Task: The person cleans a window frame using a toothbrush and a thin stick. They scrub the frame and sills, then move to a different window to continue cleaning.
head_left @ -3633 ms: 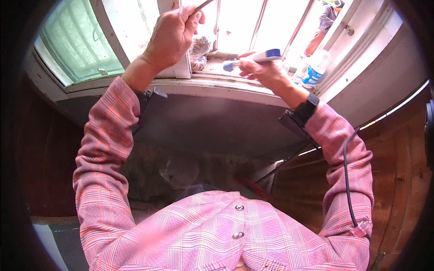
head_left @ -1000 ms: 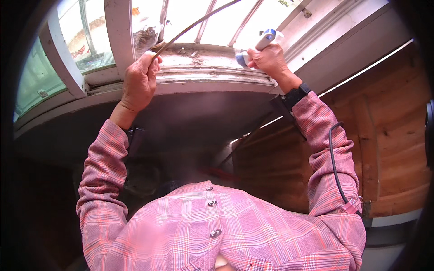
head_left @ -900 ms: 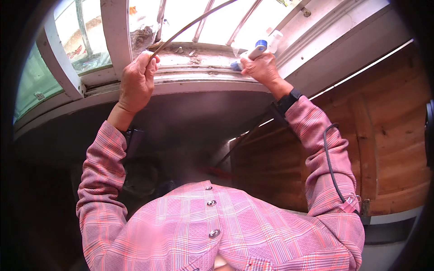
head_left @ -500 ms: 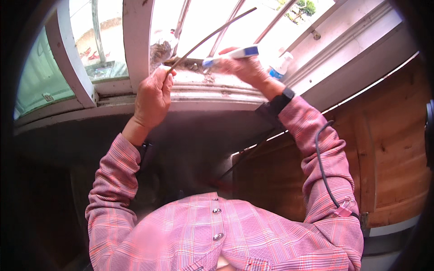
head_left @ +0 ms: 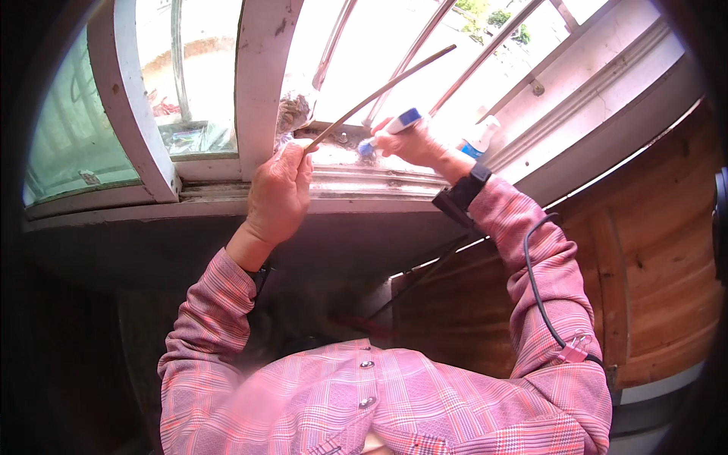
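My left hand (head_left: 279, 189) is closed around the lower end of a thin brown stick (head_left: 387, 87), which slants up to the right in front of the window bars. In my right hand (head_left: 421, 144) is a small blue-and-white brush (head_left: 406, 118), gripped by its handle. Its blue bristle end points down to the left and appears to meet the dirty white window sill (head_left: 356, 176). Both hands are at the sill, the left beside the white window post (head_left: 262, 83). Dirt or debris lies along the sill near the bristles.
A white bottle with a blue label (head_left: 479, 138) stands on the sill, right of my right hand. Metal bars (head_left: 406, 57) cross the opening. A crumpled plastic bag (head_left: 294, 112) sits by the post. Wooden panels (head_left: 546, 296) are at the lower right.
The brush has come down toward the sill, and its handle is tilted more steeply. The whole view has shifted, so the window sits lower and further right. My left hand keeps the stick.
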Demonstrator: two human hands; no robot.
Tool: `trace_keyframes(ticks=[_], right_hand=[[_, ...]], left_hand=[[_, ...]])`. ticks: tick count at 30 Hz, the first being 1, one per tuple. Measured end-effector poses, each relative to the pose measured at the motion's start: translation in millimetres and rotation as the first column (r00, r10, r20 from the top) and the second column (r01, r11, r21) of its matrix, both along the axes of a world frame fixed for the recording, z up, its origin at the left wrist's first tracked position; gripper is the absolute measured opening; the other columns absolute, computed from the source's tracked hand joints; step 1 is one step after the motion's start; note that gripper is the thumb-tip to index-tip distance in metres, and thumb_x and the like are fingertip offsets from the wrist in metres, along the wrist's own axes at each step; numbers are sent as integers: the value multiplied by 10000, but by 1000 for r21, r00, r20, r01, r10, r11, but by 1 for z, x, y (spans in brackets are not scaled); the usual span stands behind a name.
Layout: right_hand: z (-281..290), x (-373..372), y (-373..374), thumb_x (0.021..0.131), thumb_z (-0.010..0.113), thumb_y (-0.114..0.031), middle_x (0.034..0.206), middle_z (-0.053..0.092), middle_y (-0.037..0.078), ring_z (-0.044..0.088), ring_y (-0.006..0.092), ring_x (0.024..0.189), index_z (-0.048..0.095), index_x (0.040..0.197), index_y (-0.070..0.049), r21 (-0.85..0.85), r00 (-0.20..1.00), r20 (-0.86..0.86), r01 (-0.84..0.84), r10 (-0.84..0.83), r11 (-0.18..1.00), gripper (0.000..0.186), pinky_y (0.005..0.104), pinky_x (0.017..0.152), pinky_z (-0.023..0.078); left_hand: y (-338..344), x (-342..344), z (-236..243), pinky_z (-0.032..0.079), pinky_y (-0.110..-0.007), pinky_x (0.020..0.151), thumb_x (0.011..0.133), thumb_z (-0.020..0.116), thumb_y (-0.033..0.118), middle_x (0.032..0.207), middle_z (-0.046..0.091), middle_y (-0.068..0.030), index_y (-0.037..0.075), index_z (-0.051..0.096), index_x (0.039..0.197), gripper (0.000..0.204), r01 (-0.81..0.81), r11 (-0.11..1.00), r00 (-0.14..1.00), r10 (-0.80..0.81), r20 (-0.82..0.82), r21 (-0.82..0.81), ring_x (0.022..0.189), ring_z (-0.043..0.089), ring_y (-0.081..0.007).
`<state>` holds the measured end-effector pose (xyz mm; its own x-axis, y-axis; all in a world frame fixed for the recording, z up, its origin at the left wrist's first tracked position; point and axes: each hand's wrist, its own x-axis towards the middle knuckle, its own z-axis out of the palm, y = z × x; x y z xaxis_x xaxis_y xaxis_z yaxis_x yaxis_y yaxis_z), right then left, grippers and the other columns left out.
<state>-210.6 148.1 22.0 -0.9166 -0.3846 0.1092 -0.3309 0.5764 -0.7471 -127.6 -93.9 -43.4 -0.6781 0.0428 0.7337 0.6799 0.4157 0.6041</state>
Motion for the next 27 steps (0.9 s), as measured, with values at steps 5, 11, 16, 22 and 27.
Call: trace_keyframes(ticks=[5,11,16,22,27], right_hand=[[10,3,-45,820,651,-125,693,646,36,608,119,585,663,871,-14,-93,997,-4,-76,76,993,122,256,539,501],[-14,-25,-38,782,673,-132,691,647,31,614,114,599,676,856,-18,-216,986,65,-134,151,967,136,258,540,514],[-13,-29,-57,804,675,-193,702,652,39,611,109,617,681,887,-30,52,972,-158,-165,172,985,183,272,574,518],[6,17,-20,810,639,-194,742,673,47,621,144,684,709,922,-92,188,965,-174,-166,199,968,167,292,668,520],[14,30,-3,815,657,-119,767,688,43,637,95,702,708,972,-66,238,989,-77,-104,126,966,173,247,653,520]], left_hand=[[-5,6,2,463,-448,647,902,536,53,809,595,-205,8,563,931,60,-25,1000,998,24,54,14,753,600,-399],[0,2,4,464,-411,616,917,536,54,766,581,-176,2,565,929,61,-9,1000,1000,9,4,9,684,589,-350],[1,1,3,466,-318,612,943,511,35,707,565,-103,-10,588,979,96,-35,999,999,35,-24,11,636,585,-224],[2,2,4,458,-467,628,899,547,46,786,583,-202,11,536,912,39,-24,999,1000,24,-3,40,718,584,-410],[0,2,3,453,-468,615,896,553,49,780,580,-199,14,534,906,42,-20,1000,1000,19,16,8,706,579,-412]])
